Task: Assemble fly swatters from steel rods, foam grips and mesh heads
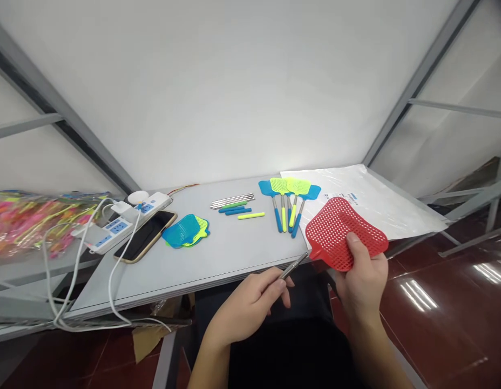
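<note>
The red swatter head (pixel 335 229) was thin, flexible-looking plastic, a rounded four-sided paddle pierced all over by a fine grid of small holes and tapering to a solid, narrow neck. It was held up over the bench's front right edge, in front of the white plastic sheet (pixel 392 202). The right hand (pixel 366 278) was closed around its outer part, thumb pressed on the mesh face and the other fingers behind it. The left hand (pixel 246 302) had its thumb and fingers pinched about a slim, shiny metal rod (pixel 294 266), the remaining fingers loosely curled.

The head's neck pointed down and left, towards the left hand; its long axis ran from there up and to the right. The rod slanted the same way, roughly in line, its tip at the neck; whether the two were joined could not be told.

On the smooth grey bench (pixel 234 248), five swatters (pixel 297 224) lay fanned, blue and yellow mesh heads away from the person, smooth handles nearer. Further left were straight metal rods (pixel 232 199) lying roughly parallel, rounded tubular grips (pixel 251 215) in green, blue and yellow, and a pile of blue and yellow mesh heads (pixel 183 229). Beyond these lay a glossy, dark-screened phone (pixel 147 237) beside a white power strip (pixel 127 224).
</note>
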### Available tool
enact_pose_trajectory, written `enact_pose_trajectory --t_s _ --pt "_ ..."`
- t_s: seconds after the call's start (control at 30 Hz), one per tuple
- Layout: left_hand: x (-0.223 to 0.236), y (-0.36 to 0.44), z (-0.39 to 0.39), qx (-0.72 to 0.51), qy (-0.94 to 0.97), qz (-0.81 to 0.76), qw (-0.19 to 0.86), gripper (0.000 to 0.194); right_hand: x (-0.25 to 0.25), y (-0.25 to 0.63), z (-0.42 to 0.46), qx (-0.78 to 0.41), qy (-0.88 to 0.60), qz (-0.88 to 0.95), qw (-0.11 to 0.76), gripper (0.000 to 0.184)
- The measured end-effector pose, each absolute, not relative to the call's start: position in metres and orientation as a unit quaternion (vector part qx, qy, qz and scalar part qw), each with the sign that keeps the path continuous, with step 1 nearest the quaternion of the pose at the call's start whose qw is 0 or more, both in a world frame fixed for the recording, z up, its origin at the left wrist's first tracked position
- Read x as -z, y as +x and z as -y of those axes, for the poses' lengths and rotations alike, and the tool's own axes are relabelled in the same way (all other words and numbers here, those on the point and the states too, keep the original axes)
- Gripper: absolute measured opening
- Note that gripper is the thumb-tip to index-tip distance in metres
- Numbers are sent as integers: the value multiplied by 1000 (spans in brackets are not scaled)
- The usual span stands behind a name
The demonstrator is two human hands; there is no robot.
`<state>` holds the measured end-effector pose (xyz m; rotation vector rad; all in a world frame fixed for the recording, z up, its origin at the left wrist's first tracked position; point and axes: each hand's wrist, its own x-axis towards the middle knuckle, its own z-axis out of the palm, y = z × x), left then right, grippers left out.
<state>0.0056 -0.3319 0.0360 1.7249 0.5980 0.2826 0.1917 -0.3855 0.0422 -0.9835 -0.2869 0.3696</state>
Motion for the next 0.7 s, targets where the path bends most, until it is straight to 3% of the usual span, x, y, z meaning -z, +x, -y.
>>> enact_pose_trajectory --t_s 0.53,0.7 --pt "-41 2 332 -129 765 -281 565 43 -42 190 387 -181 -468 152 852 25" --pt "-43 -1 331 -130 781 -292 536 40 -41 184 387 -178 -500 137 837 33"
